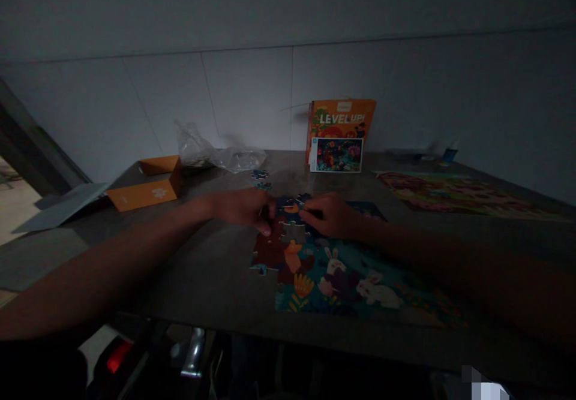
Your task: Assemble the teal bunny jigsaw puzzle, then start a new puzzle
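Right forearm [432,256] hides part of puzzle [342,292]; left forearm [112,259] runs off left edge. Card [339,155] covers orange box's [344,112] lower front. Far-right bottle's [449,154] label too small. Left hand [245,207], right hand [332,215]: grip unclear, too dark.

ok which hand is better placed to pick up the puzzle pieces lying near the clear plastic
Probably the left hand: the puzzle pieces lie just beyond its knuckles. The right hand is farther off, at the jigsaw puzzle, and would have to reach across.
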{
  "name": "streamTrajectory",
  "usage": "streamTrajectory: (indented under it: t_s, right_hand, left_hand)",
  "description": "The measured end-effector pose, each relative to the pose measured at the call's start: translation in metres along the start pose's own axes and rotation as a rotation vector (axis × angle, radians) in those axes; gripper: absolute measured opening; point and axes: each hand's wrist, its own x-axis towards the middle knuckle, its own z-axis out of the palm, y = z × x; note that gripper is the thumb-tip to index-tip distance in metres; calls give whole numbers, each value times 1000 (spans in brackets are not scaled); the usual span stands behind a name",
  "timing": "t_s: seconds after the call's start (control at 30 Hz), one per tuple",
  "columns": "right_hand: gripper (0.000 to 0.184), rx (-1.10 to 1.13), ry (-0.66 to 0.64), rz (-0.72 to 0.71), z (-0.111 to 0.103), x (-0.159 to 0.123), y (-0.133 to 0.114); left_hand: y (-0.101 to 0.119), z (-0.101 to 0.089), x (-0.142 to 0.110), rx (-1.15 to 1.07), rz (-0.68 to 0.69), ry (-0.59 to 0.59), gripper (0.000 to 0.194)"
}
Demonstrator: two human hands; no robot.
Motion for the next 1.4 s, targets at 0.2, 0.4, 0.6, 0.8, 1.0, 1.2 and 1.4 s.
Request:
streamTrajectory:
  t_s: [0.2, 0.4, 0.6, 0.8, 1.0, 1.2, 1.4]
  right_hand:
    - [35, 1, 17, -18, 1, 0, 2]
    - [35, 5, 1, -12, -1, 0, 1]
    - [35, 13, -9, -4, -2, 1, -1]
    - [34, 11, -11, -3, -1, 0, 0]
    - [33, -2, -12, 0, 0, -1, 3]
    - [34, 15, -14, -4, -1, -1, 3]
    - [34, 11, -14, 0, -1, -1, 2]
  left_hand:
    - [-1, 2, 2, -52, 19, -11, 21]
    - [-2, 3, 2, -74, 14, -3, 22]
    - [-3, 6, 4, -105, 32, 6, 18]
    - [-2, 6, 5, -66, -15, 28, 18]
    - [-6, 9, 12, -114, -54, 32, 14]
    - [-11, 9, 16, -188, -51, 10, 20]
    - [-7, 9, 14, -169, -41, 39, 21]
